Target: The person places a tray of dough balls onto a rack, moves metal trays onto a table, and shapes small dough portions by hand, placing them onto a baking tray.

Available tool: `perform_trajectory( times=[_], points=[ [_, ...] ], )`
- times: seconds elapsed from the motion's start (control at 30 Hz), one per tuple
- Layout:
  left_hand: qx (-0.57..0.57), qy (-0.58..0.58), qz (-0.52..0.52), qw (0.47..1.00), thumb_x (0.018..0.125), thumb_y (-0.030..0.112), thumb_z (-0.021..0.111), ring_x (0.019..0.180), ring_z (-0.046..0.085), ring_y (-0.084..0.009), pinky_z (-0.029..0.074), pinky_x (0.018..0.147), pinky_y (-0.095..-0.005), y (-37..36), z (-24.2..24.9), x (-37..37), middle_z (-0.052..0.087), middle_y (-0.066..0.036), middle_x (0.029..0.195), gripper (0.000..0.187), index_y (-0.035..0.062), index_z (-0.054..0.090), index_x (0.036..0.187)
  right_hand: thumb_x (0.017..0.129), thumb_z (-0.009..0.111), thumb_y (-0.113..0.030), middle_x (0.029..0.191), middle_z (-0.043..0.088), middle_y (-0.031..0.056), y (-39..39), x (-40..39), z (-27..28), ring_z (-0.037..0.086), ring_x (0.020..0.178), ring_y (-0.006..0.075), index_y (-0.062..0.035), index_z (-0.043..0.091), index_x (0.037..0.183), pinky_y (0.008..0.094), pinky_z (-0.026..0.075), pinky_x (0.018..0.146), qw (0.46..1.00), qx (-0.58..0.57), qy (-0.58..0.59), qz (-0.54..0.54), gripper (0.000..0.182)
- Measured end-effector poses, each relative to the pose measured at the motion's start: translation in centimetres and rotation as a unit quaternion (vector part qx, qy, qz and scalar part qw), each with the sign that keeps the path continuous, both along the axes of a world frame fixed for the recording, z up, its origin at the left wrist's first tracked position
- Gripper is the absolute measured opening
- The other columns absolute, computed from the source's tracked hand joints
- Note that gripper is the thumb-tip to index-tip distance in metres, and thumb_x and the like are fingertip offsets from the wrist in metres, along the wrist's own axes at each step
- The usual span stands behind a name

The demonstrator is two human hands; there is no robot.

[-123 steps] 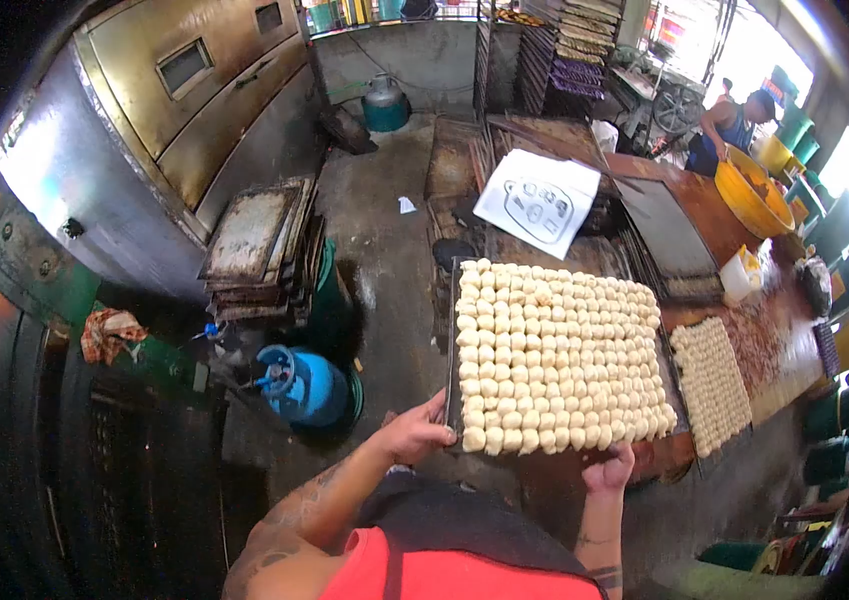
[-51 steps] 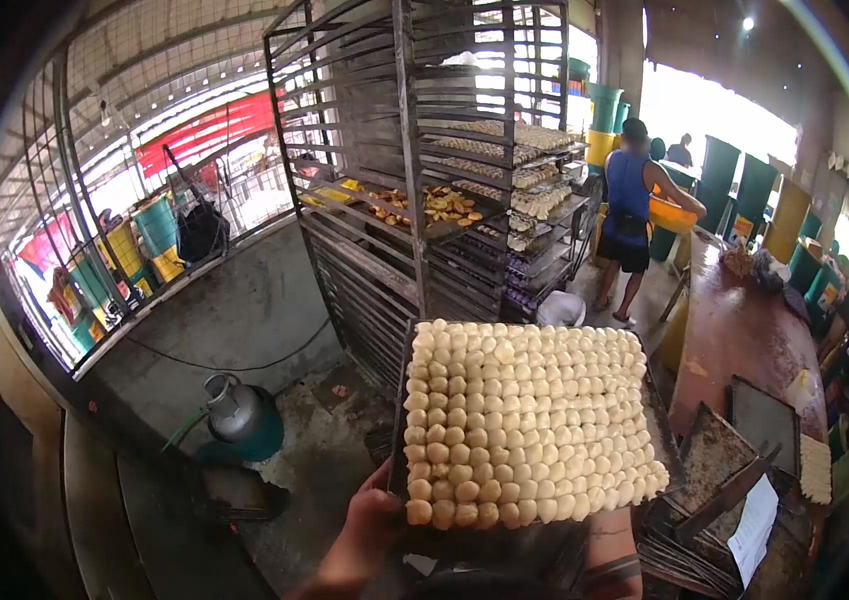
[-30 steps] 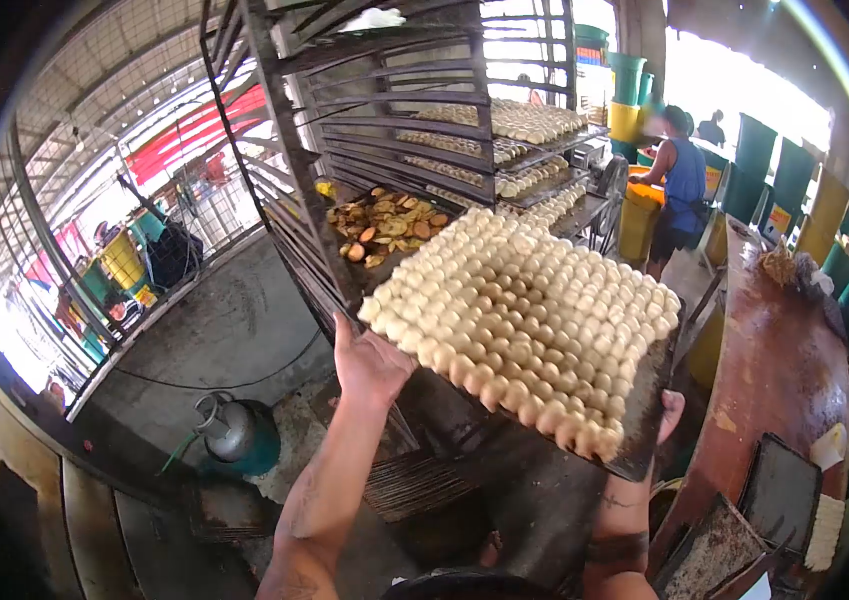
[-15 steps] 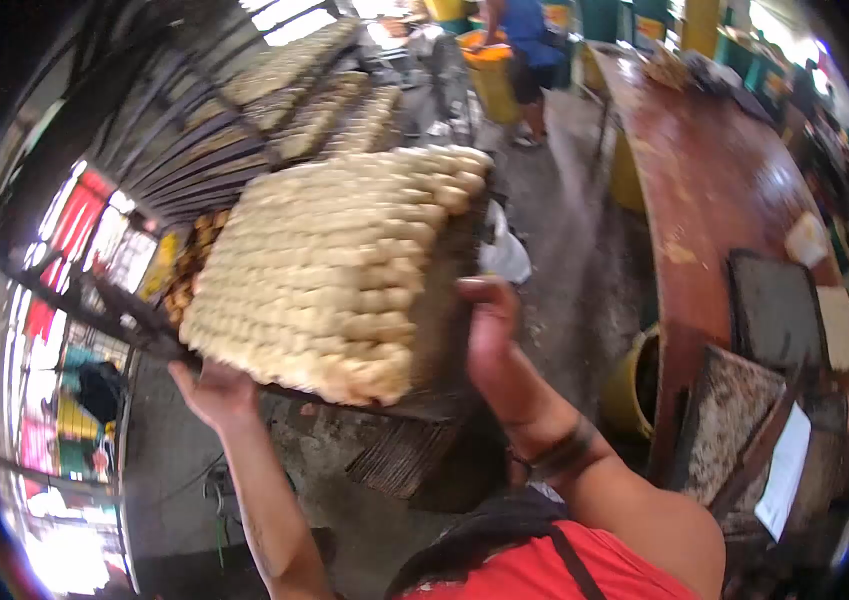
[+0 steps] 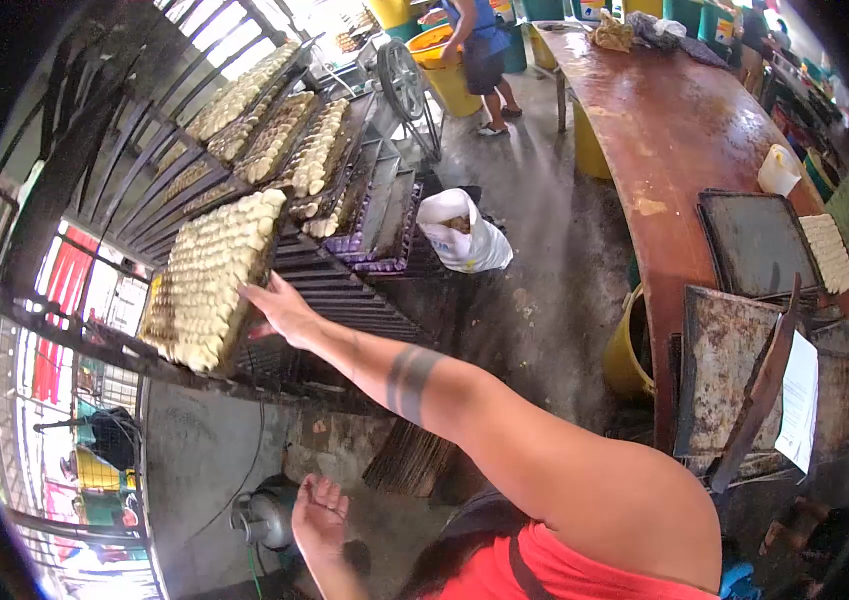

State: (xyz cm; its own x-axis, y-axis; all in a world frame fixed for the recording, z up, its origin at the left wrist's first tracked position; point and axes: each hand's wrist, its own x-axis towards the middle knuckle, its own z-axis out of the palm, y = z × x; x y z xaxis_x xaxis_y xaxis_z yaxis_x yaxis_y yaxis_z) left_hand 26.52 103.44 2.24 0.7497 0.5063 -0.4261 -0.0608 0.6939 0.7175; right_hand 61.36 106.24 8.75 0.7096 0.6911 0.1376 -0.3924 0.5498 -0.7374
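A tray of pale dough pieces (image 5: 212, 272), set in close rows, rests tilted on the slatted metal rack at the left. My right hand (image 5: 284, 312) reaches across to it, with outstretched fingers touching its near right edge; some fingertips are hidden against the tray's side. Lower down, my left hand (image 5: 321, 515) is apart from the tray, palm up, with loosely curled fingers and nothing in it. Behind the tray, more trays of dough (image 5: 279, 135) lie on the rack's bars (image 5: 344, 290).
A white sack (image 5: 464, 235) stands on the floor beside the rack. To the right runs a long brown table (image 5: 644, 150) with dark baking trays (image 5: 759, 240) and a sheet of paper (image 5: 797, 400). A gas cylinder (image 5: 269, 518) sits below. Another person (image 5: 479, 45) stands by yellow buckets.
The dough tray has moved left and away from me onto the rack. My left hand has come off it and dropped lower. My right arm has stretched leftward to its edge.
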Motion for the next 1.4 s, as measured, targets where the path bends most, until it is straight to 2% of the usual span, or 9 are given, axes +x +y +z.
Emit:
perform_trajectory(
  times=[0.17, 0.57, 0.63, 0.7, 0.93, 1.07, 1.17, 1.3, 1.4],
  points=[
    [-0.055, 0.033, 0.012, 0.998, 0.094, 0.030, 0.054, 0.097, 0.061, -0.0263, 0.049, 0.085, -0.0429, -0.7, -3.4, -4.6, 0.066, -0.009, 0.106, 0.031, 0.0123, 0.055, 0.119, 0.095, 0.057, -0.029, 0.105, 0.058, 0.0203, 0.8, -3.9, 3.9, 0.064, 0.067, 0.0231, -0.0049, 0.034, 0.138, 0.0350, 0.060, 0.056, 0.997, -0.056, 0.015, 0.052, 0.054],
    [-0.093, -0.053, -0.039, 0.994, 0.093, 0.032, 0.056, 0.097, 0.060, -0.0250, 0.047, 0.084, -0.0408, 5.0, -13.6, -24.3, 0.064, -0.009, 0.109, 0.036, 0.0108, 0.052, 0.122, 0.093, 0.059, -0.018, 0.090, 0.062, 0.0135, -3.8, -17.2, -4.0, 0.064, 0.073, 0.0218, -0.0086, 0.022, 0.147, 0.0334, 0.055, 0.063, 0.980, -0.184, -0.074, -0.013, 0.066],
    [-0.051, 0.027, 0.036, 0.998, 0.093, 0.031, 0.056, 0.095, 0.059, -0.0246, 0.047, 0.083, -0.0407, 2.2, -13.3, -27.1, 0.063, -0.009, 0.107, 0.036, 0.0116, 0.053, 0.122, 0.095, 0.054, -0.017, 0.091, 0.062, 0.0104, -9.7, -21.2, -13.8, 0.056, 0.064, 0.0137, 0.0007, 0.022, 0.146, 0.0281, 0.047, 0.056, 0.920, -0.286, -0.267, 0.015, 0.063],
    [-0.058, 0.066, 0.048, 0.995, 0.092, 0.031, 0.056, 0.093, 0.058, -0.0243, 0.047, 0.082, -0.0407, 1.5, -15.6, -30.3, 0.062, -0.008, 0.104, 0.033, 0.0127, 0.055, 0.119, 0.087, 0.062, -0.023, 0.108, 0.065, 0.0178, -19.5, -25.1, -26.5, 0.065, 0.092, 0.0312, 0.0016, 0.040, 0.138, 0.0407, 0.052, 0.080, 0.722, -0.389, -0.561, -0.108, 0.060],
    [-0.077, 0.172, 0.028, 0.982, 0.092, 0.029, 0.055, 0.085, 0.059, -0.0218, 0.046, 0.073, -0.0384, 5.6, -22.5, -34.5, 0.062, -0.004, 0.094, 0.020, 0.0142, 0.060, 0.104, 0.080, 0.060, -0.034, 0.105, 0.067, 0.0205, -58.1, -49.3, -31.1, 0.062, 0.100, 0.0379, -0.0038, 0.064, 0.112, 0.0442, 0.050, 0.082, 0.509, -0.858, -0.007, -0.062, 0.044],
    [0.142, 0.120, -0.093, 0.978, 0.092, 0.023, 0.054, 0.081, 0.059, -0.0182, 0.046, 0.067, -0.0321, 4.9, -22.0, -26.4, 0.064, -0.004, 0.096, 0.024, 0.0111, 0.057, 0.113, 0.078, 0.058, -0.027, 0.097, 0.070, 0.0132, -75.9, -60.9, -37.8, 0.067, 0.086, 0.0299, -0.0112, 0.069, 0.100, 0.0392, 0.054, 0.073, 0.341, -0.889, -0.271, 0.139, 0.030],
    [0.169, 0.070, -0.171, 0.968, 0.091, 0.020, 0.055, 0.084, 0.060, -0.0167, 0.046, 0.068, -0.0300, -0.3, -17.1, -18.3, 0.064, -0.005, 0.100, 0.030, 0.0085, 0.055, 0.119, 0.081, 0.059, -0.026, 0.094, 0.070, 0.0110, -75.9, -63.5, -35.7, 0.068, 0.083, 0.0284, -0.0143, 0.070, 0.100, 0.0391, 0.054, 0.069, 0.318, -0.913, -0.198, 0.160, 0.025],
    [0.274, -0.016, -0.332, 0.903, 0.091, 0.015, 0.058, 0.088, 0.060, -0.0148, 0.047, 0.075, -0.0288, -10.9, -10.4, -12.2, 0.063, -0.006, 0.102, 0.031, 0.0053, 0.055, 0.121, 0.084, 0.060, -0.038, 0.098, 0.070, 0.0152, -69.0, -59.8, -31.5, 0.068, 0.085, 0.0289, -0.0083, 0.069, 0.103, 0.0392, 0.053, 0.072, 0.494, -0.834, 0.175, -0.171, 0.037],
    [0.432, -0.098, -0.442, 0.780, 0.092, 0.011, 0.060, 0.090, 0.060, -0.0126, 0.047, 0.081, -0.0258, -16.9, -10.4, -9.6, 0.064, -0.007, 0.103, 0.030, -0.0005, 0.055, 0.120, 0.085, 0.060, -0.043, 0.100, 0.069, 0.0183, -65.9, -57.3, -24.6, 0.065, 0.096, 0.0326, -0.0045, 0.067, 0.110, 0.0410, 0.049, 0.085, 0.561, -0.787, 0.006, -0.255, 0.047]
  ],
)
